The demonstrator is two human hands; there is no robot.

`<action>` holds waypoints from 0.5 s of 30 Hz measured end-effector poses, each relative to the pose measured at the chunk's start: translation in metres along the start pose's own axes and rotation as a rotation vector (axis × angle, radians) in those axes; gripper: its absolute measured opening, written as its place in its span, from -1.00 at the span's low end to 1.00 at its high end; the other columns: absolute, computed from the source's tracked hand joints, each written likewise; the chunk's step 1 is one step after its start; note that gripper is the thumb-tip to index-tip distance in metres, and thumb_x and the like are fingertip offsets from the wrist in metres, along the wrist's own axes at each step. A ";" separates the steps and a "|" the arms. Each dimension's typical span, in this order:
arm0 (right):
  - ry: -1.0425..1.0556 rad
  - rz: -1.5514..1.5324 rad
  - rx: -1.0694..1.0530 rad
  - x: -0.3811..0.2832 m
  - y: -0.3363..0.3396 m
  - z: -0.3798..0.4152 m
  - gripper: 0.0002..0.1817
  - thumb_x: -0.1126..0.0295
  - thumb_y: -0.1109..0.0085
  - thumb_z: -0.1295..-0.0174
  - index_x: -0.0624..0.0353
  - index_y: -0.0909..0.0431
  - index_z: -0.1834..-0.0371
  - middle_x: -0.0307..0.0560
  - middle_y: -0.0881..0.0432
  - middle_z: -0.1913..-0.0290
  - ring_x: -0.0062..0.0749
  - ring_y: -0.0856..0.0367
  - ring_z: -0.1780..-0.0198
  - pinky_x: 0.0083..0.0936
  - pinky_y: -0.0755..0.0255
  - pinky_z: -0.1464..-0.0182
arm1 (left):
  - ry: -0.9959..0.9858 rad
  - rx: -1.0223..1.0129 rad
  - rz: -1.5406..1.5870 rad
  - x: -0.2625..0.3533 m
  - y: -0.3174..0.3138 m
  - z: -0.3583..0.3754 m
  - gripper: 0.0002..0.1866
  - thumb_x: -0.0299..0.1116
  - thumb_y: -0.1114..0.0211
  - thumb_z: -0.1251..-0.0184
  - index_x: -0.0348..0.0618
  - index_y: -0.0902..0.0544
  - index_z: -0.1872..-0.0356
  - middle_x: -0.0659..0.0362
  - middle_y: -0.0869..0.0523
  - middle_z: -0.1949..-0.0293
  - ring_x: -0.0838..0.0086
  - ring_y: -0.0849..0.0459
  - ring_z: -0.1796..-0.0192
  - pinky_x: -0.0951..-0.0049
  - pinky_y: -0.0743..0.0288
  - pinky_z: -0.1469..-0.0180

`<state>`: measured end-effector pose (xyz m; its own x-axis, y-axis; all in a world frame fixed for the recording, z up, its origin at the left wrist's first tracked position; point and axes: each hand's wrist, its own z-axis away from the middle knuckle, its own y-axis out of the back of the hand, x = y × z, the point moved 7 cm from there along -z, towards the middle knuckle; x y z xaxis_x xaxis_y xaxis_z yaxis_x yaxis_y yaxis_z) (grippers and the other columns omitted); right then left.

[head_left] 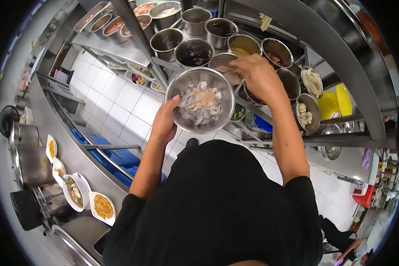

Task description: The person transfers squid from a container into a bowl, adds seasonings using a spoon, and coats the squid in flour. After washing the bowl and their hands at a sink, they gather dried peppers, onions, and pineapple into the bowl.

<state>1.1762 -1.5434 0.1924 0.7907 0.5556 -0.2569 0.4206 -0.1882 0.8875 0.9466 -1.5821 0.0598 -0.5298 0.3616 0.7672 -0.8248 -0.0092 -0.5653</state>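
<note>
My left hand (165, 119) grips the near left rim of a metal mixing bowl (201, 128), thumb over the edge. Pale, greyish raw pieces (193, 108) that look like seafood fill its bottom, with tan granules (205, 99) heaped on top. My right hand (258, 79) reaches over a metal container of light brown powder (228, 73), just right of the bowl. Its fingers are drawn together at the powder; what they hold, if anything, cannot be made out. Dark liquid stands in a metal pot (193, 54) behind the bowl.
Several metal containers stand along the rack, including one with white pieces (305, 116). A metal post (133, 29) rises at the left of the rack. On the left counter (68, 124) are a soup bowl (76, 190) and noodle plates (103, 206). Another person (337, 235) is at lower right.
</note>
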 end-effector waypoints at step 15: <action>-0.683 -0.001 -0.320 -0.034 0.023 0.193 -0.49 0.43 -0.24 -0.05 0.10 -0.50 -0.16 0.13 -0.64 0.08 0.08 -0.65 0.05 -0.03 -0.50 0.03 | 0.627 -0.888 -0.448 -0.119 -0.178 0.032 -0.41 0.00 -0.13 -0.51 -0.37 -0.45 -0.25 -0.02 -0.61 -0.18 0.27 -0.61 -0.21 0.18 -0.48 -0.29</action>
<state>1.2452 -1.7231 0.1480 0.9342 -0.0896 -0.3452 0.3540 0.1146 0.9282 1.1503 -1.6531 0.0787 0.1669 0.5656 0.8076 -0.3549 0.7987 -0.4860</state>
